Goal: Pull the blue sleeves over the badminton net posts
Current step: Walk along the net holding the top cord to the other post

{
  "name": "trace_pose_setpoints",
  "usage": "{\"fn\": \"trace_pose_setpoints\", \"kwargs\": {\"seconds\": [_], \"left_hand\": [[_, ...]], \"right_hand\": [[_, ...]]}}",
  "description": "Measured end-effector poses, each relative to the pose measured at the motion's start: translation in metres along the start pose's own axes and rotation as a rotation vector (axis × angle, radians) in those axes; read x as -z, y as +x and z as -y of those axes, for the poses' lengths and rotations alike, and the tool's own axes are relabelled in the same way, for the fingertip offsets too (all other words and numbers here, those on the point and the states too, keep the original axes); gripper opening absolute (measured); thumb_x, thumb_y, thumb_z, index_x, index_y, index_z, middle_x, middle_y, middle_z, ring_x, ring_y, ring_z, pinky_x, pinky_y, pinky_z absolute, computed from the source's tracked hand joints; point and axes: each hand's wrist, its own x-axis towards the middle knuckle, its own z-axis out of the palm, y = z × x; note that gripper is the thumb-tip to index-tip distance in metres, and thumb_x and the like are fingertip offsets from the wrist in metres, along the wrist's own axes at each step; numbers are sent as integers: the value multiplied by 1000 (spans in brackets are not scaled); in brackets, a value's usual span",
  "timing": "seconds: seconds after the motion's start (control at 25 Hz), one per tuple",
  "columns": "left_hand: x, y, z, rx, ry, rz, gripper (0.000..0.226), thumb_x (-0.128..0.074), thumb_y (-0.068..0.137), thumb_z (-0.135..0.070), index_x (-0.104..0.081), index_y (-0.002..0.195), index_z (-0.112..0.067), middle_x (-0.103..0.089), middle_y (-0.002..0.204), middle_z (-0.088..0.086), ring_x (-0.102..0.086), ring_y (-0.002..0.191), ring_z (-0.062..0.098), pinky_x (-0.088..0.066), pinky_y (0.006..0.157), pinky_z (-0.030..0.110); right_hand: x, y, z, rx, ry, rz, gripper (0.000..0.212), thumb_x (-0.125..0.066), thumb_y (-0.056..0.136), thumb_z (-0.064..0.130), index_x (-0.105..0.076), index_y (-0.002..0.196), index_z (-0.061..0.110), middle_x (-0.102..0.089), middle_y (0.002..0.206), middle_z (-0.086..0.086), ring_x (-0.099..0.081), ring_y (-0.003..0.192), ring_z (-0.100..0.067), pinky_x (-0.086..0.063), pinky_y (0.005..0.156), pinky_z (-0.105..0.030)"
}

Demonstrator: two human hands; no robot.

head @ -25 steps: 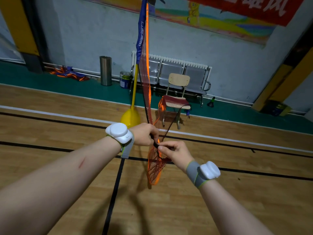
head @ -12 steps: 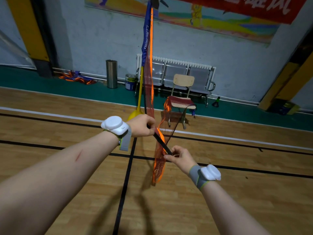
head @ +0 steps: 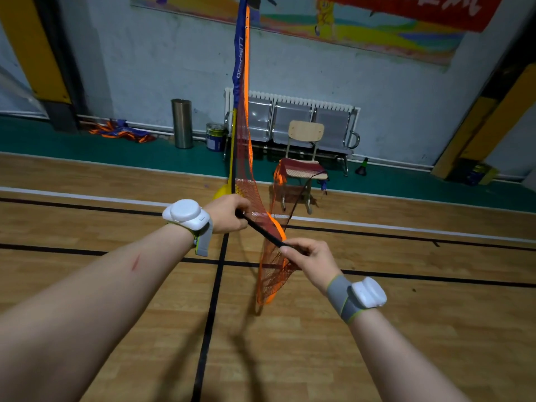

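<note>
"LUSPEED" down the blue sleeve [head: 239,58]

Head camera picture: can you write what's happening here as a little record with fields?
Left hand: grips the upper end of the black rod
Right hand: pinches the rod's lower end
Orange net: hangs bunched below the rod, runs back to the yellow post
Blue sleeve: upright above the yellow post
Background: wooden chair, metal bin
</note>
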Motion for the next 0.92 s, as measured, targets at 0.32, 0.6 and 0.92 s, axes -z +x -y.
{"fn": "trace_pose_setpoints", "kwargs": {"seconds": [0.32, 0.6, 0.92], "left_hand": [[-31, 4, -58, -53, 45, 52, 28, -58, 81, -10, -62, 108, -15, -49, 124, 1, -50, 112, 18, -36, 83, 18], [-41, -11, -86, -94, 17, 79, 19, -53, 82, -6, -64, 96, -11, -59, 102, 1, -51, 92, 17, -39, 78, 24], [-21, -22, -89, -61, -79, -31, 12, -52, 80, -4, -56, 74, -14, -54, 88, 0, -50, 84, 18, -39, 75, 25]], "right_hand": [[35, -14, 15, 60, -74, 110, 19, -66, 82, 9, -71, 99, 2, -64, 77, 7, -55, 61, 11, -45, 71, -12], [51, -21, -7, 2, -115, 113, 7, -65, 82, 5, -67, 89, 7, -52, 68, 3, -45, 62, -4, -36, 55, -4], [44, -12, -31, -15, -191, 133, 27, -72, 76, 12, -51, 64, 24, -51, 68, -1, -46, 66, -15, -38, 67, -28]]}}
